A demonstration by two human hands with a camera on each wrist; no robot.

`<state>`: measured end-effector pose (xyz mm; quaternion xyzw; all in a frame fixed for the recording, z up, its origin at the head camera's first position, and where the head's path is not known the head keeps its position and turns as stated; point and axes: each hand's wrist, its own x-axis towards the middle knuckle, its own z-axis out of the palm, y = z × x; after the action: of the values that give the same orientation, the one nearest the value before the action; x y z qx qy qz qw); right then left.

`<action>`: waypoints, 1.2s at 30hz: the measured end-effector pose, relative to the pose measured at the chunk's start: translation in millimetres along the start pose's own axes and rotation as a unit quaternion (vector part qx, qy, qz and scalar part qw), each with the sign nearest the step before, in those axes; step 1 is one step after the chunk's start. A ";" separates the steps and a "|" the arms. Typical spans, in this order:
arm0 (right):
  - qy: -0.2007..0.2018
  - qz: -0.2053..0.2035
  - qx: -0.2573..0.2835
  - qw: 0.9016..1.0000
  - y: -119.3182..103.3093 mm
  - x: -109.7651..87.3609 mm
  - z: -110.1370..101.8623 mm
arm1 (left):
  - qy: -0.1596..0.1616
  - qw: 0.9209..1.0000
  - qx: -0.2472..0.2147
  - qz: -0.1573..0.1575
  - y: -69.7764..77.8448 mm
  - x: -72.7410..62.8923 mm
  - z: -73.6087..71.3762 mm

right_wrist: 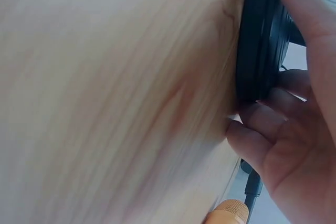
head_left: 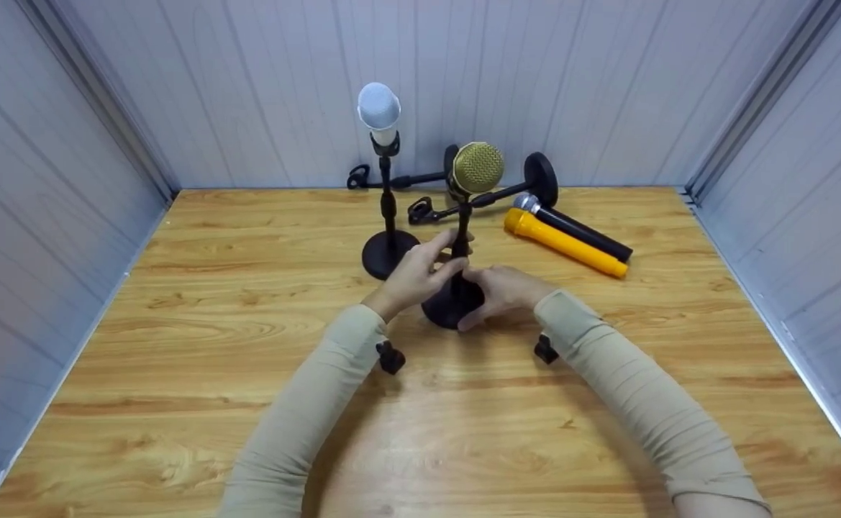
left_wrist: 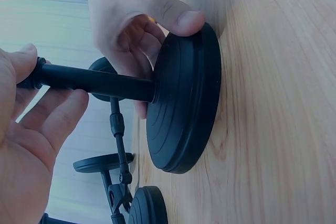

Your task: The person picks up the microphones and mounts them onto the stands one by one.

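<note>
A gold-headed microphone (head_left: 478, 167) sits at the top of a black desktop microphone stand (head_left: 449, 311). My left hand (head_left: 414, 279) grips the stand's pole, thumb on one side and fingers on the other, as the left wrist view shows. Lower down, my right hand (head_left: 510, 289) holds the round base (left_wrist: 181, 103) by its edge. Its thumb lies over the rim, while the other fingers curl about the far side. The base stands on the wooden table in the right wrist view, slightly tilted or flat; I cannot tell which.
Left of my hands a white microphone (head_left: 379, 108) stands upright in another black stand (head_left: 384, 253). Behind, two more stands (head_left: 542, 180) lie on their sides by the back wall. A yellow microphone (head_left: 567, 243) and a black microphone (head_left: 585, 234) lie at right.
</note>
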<state>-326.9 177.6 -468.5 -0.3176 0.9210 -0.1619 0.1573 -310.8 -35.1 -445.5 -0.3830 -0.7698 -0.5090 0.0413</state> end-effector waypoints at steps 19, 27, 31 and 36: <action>-0.004 0.023 0.020 1.000 -4.0 3.6 0.2 | 0.044 0.991 0.103 -0.077 31.2 8.1 -15.7; -0.003 0.026 0.017 1.000 -0.9 3.4 1.4 | 0.064 0.987 0.131 -0.070 32.0 12.8 -12.1; -0.002 0.031 0.016 0.999 -0.4 1.3 1.2 | 0.034 0.984 0.151 -0.082 35.0 17.5 -14.7; -0.008 0.040 0.024 0.999 -0.6 -1.0 -0.7 | 0.002 0.984 0.148 -0.094 40.1 22.6 -17.8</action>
<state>-326.1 177.8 -467.5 -0.2782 0.9273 -0.1754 0.1789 -307.3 -29.7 -396.6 -0.2969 -0.8694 -0.3916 0.0513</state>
